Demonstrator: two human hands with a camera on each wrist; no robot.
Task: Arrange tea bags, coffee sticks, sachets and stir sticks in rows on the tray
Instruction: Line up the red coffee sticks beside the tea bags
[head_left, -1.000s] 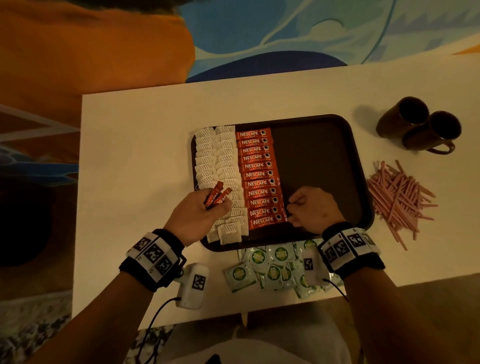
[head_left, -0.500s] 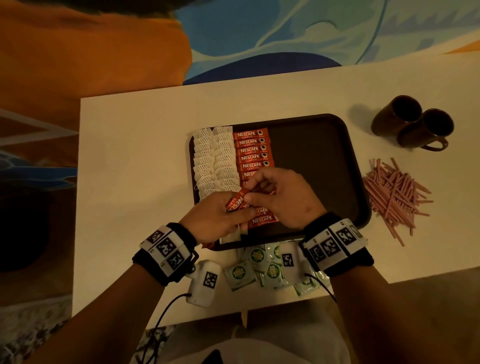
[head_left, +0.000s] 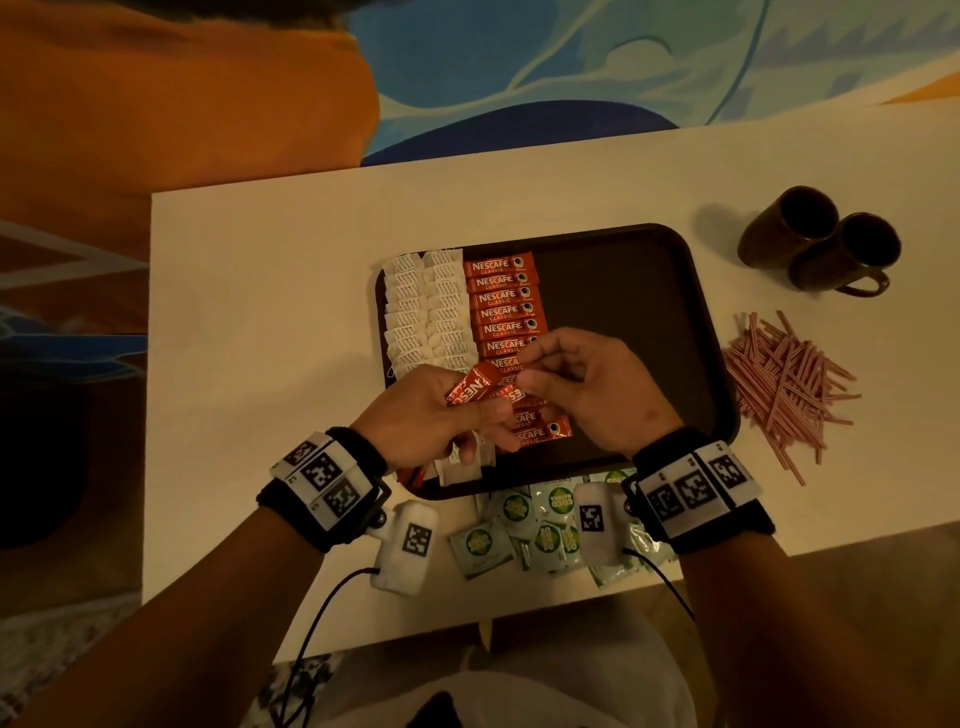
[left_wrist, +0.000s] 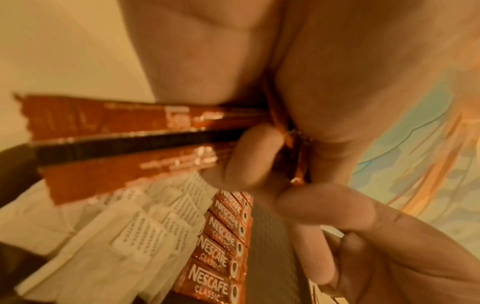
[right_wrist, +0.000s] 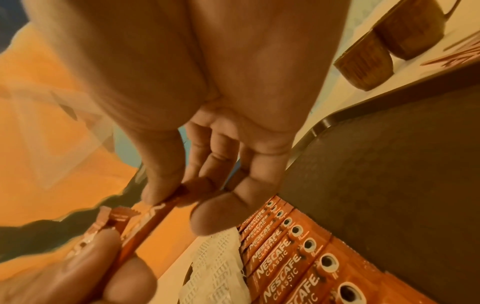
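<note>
White tea bags (head_left: 426, 312) fill two columns at the left of your tray (head_left: 696, 332), overlapping down its length, and a column of red coffee sticks (head_left: 501, 296) lies touching them on the right. Your left hand (head_left: 431, 415) hovers over the near end of those rows, fingers curled round spare sticks (left_wrist: 124, 119), whose ends fan out past your palm in the left wrist view. One stick (head_left: 470, 389) stands tilted between your hands; your right hand (head_left: 597, 389) pinches its end between thumb and forefinger, the other fingers loosely spread. The tray's right half is bare dark surface. Green sachets (head_left: 519, 535) lie in a loose heap on the table (head_left: 260, 312) just beside the tray's near rim. Right of the tray sits a pile of pink stir sticks (head_left: 784, 384), and beyond it two brown mugs (head_left: 821, 244) touch.
</note>
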